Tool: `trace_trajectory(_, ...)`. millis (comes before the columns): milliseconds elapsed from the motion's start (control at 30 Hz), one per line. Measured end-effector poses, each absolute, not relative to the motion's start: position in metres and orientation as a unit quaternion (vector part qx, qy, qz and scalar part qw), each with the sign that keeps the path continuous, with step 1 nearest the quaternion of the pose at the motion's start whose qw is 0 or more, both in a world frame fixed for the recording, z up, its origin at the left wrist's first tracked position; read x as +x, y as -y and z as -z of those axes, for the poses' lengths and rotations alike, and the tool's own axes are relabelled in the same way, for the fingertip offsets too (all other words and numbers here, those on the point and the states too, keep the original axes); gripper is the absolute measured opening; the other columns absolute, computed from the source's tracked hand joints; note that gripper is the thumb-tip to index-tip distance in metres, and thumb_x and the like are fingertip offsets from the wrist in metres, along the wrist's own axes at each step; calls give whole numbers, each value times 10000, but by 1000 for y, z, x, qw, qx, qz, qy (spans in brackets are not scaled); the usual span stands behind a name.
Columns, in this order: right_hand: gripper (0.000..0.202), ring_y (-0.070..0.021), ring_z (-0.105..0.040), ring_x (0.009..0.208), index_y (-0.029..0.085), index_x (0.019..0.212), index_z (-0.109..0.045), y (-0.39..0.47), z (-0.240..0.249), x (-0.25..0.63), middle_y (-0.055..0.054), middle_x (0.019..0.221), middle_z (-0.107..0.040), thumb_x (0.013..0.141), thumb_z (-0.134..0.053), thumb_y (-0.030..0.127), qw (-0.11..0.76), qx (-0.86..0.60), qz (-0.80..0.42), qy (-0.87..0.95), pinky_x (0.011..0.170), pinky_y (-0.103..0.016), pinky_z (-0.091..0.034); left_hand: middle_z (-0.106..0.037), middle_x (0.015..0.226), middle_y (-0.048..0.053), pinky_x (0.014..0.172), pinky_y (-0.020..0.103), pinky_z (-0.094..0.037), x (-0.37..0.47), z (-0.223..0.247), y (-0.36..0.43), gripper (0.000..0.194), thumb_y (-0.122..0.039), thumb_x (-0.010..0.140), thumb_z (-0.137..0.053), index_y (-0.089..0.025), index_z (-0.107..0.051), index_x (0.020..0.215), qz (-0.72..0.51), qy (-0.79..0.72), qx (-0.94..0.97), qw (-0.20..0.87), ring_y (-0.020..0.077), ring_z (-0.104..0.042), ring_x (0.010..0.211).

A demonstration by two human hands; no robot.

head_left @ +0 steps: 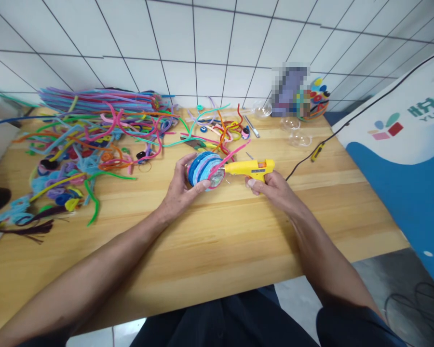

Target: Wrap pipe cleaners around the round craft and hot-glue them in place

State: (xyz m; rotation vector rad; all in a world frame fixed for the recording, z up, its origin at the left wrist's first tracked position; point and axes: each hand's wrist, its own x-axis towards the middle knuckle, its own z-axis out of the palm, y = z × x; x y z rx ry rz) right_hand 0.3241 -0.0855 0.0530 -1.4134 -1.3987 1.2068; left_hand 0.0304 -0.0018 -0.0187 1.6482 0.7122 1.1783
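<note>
My left hand [183, 187] is wrapped round a round form [203, 168] covered in coils of blue, light blue and pink pipe cleaner. Its bare, clear-looking end faces right. A pink pipe cleaner [235, 153] lies along that end, its free tip sticking up to the right. In my right hand [269, 185] is a yellow glue gun [251, 168], gripped by its handle. The gun's nozzle reaches the pink strand at the rim of the form; whether it touches cannot be made out.
Loose pipe cleaners [75, 159] and small craft pieces heap up at the left, with a bundle [101, 100] by the wall. Pliers [197, 143] lie behind the form. Clear domes [299, 138] stand at the back right. A black cable [307, 156] and yellow cutter [318, 152] lie rightward.
</note>
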Motion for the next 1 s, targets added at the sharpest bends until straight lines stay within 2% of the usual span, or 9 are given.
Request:
trace_trajectory(700,378,-144,-502,684,212,953,-749,85,-52,327,7,804,-626,907,-837,577,400,-563,-466,554,620,-310,-418,-619,1638,150,1241,554,-606,30,18,1,844,-656,965,-894,-330,-450,1604,-475,-291,690,461,336,-685,1471)
trace_trajectory(1000,397,-141,-514,688,214,938,-731,84,-54,328,3,813,-645,878,-852,587,403,-564,-464,552,613,-298,-421,-620,1633,146,1241,543,-604,29,18,1,837,-657,972,-888,-332,-449,1606,-473,-293,692,459,328,-694,1457)
